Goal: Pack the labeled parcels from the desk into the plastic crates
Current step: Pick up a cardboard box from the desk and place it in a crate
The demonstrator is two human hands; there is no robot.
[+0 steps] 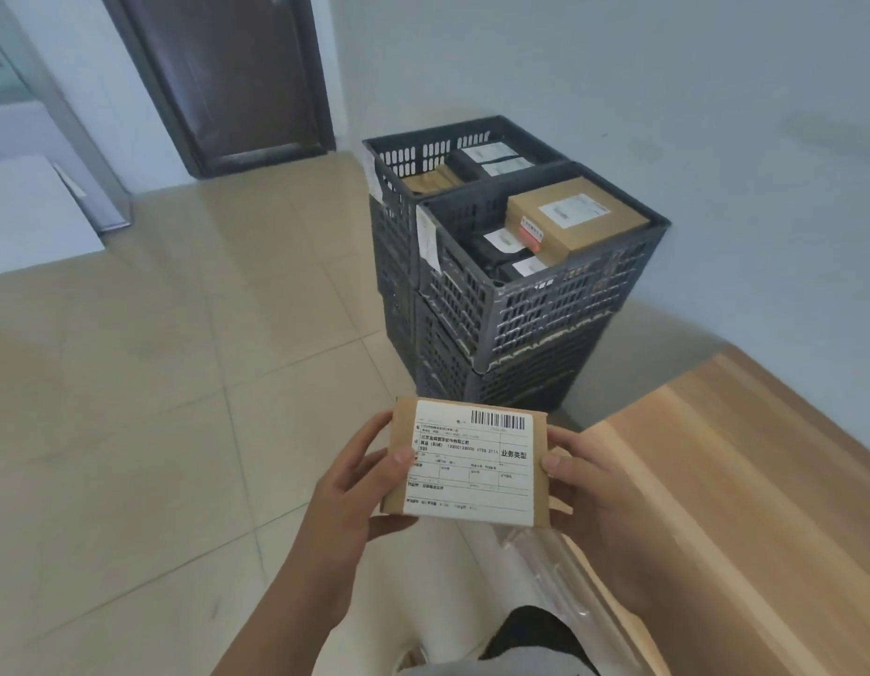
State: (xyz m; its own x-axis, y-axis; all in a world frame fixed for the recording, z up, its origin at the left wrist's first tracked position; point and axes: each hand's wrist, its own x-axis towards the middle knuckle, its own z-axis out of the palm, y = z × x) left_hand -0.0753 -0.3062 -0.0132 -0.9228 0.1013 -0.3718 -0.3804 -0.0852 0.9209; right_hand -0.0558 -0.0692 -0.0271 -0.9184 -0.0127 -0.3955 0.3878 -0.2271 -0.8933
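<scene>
The floor (155, 383) is laid with large glossy beige tiles that catch the light, and the walls are plain pale grey. A dark brown door (228, 75) stands in the far corner. Along the right runs a wooden tabletop (745, 480), light-grained and smooth, its far end cut off by the edge of view.

Against the wall, beside the tabletop's corner, dark grey plastic crates sit stacked, their sides pierced with slotted grids. The near crate (545, 304) holds a flat brown cardboard box (577, 219) with a white label and a red sticker, lying over black-wrapped packets. The far crate (423, 148) holds more packets, black and brown; their labels are too blurred to read.

The person holds a small brown cardboard parcel (464, 463) out in front, over the floor and well short of the crates. A white shipping label with a barcode covers most of its face. The left hand (355, 485) grips its left edge, thumb on top, fingers curled beneath. The right hand (584, 485) grips the right edge the same way. Below the right wrist lies something clear and crinkled, like plastic film (560, 568), hard to make out.
</scene>
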